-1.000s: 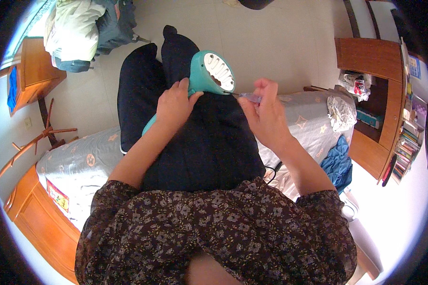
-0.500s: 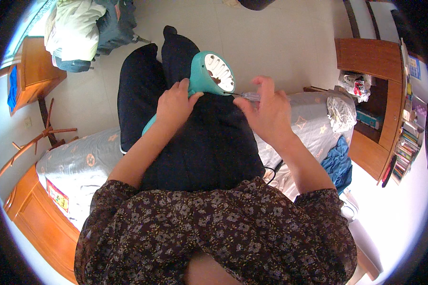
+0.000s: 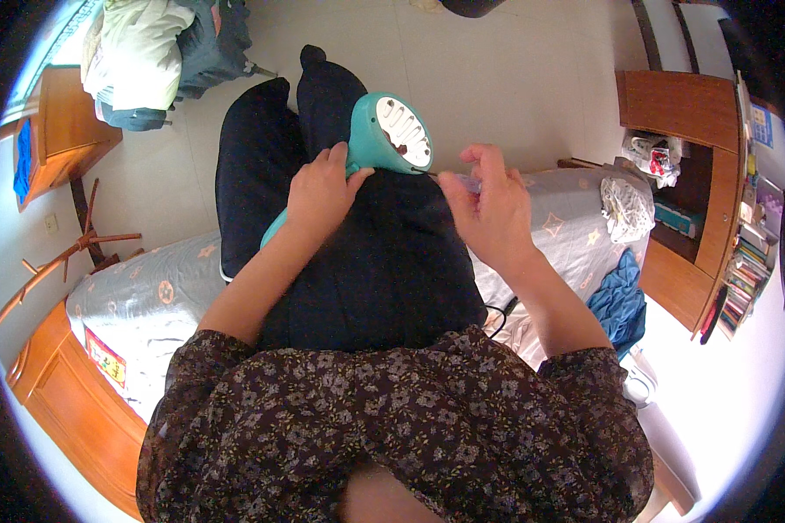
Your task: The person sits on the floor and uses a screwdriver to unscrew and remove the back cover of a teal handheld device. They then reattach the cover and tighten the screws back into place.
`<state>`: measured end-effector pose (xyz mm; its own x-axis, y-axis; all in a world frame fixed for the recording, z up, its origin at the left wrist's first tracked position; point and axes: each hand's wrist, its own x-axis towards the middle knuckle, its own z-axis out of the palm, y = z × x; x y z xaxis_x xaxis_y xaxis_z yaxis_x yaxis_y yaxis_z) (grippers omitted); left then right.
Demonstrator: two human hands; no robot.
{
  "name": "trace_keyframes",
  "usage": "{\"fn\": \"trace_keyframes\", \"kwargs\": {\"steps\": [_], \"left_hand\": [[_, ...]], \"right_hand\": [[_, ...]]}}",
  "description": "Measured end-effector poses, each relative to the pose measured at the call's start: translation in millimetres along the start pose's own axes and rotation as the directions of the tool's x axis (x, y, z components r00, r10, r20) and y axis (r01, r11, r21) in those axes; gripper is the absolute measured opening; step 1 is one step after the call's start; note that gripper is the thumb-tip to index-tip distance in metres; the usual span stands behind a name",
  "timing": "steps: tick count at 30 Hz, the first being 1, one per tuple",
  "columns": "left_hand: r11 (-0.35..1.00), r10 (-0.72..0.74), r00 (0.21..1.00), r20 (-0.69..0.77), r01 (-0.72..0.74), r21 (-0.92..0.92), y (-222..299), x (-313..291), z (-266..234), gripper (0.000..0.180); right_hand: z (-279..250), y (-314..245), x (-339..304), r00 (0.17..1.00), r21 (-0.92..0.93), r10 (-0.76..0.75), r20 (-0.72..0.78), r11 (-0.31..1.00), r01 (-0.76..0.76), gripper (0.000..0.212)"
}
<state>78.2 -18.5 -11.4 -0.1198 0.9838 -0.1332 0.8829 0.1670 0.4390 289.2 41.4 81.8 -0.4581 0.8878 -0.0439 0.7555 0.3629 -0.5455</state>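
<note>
Across my thighs lies a teal handheld appliance (image 3: pixel 368 131) with an oval white slotted face (image 3: pixel 403 131). Dark brown patches show at the lower part of that face. My left hand (image 3: pixel 321 187) is closed round the appliance's neck, and its handle runs back under my forearm. In my right hand (image 3: pixel 490 205) is a screwdriver with a clear handle (image 3: pixel 469 184), mostly covered by the fingers. Its dark shaft (image 3: pixel 424 172) points left at the lower rim of the appliance's head. Whether the tip sits in a screw is too small to tell.
I sit on a bed with a grey patterned sheet (image 3: pixel 170 279). A black cord (image 3: pixel 500 318) lies right of my lap. A blue cloth (image 3: pixel 617 301) and a white bundle (image 3: pixel 626 209) rest further right, near a wooden cabinet (image 3: pixel 676 109). A wooden rack (image 3: pixel 83 244) stands left.
My right hand's fingers have shifted round the screwdriver, covering more of its clear handle. The left hand and the appliance stay almost in place.
</note>
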Motion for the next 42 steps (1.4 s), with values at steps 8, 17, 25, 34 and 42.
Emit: {"fn": "trace_keyframes", "kwargs": {"steps": [8, 17, 25, 34, 42], "left_hand": [[1.000, 0.003, 1.000, -0.005, -0.003, 0.001, -0.6, 0.0, 0.9, 0.041], [1.000, -0.006, 1.000, 0.012, 0.006, 0.002, -0.3, 0.4, 0.9, 0.041], [0.999, -0.016, 1.000, 0.023, 0.017, -0.030, -1.3, -0.5, 1.5, 0.043], [0.998, -0.004, 0.998, 0.059, 0.007, -0.055, -4.3, 1.5, 2.5, 0.046], [0.973, -0.053, 0.979, 0.195, 0.094, -0.209, -5.3, 4.4, -17.5, 0.045]], "right_hand": [[-0.2, -0.9, 0.0, 0.998, 0.071, 0.065, -0.007, 0.995, -0.065, 0.033], [-3.1, 4.2, -4.5, 0.999, 0.069, 0.041, -0.023, 0.997, -0.039, 0.036], [-7.4, 6.4, -8.8, 0.997, 0.123, 0.054, -0.063, 0.991, -0.045, 0.030], [-9.8, 19.7, -18.2, 0.977, 0.283, 0.195, -0.085, 0.945, -0.163, 0.023], [-15.4, 23.1, -27.4, 0.943, 0.499, 0.317, -0.100, 0.836, -0.228, 0.011]]}}
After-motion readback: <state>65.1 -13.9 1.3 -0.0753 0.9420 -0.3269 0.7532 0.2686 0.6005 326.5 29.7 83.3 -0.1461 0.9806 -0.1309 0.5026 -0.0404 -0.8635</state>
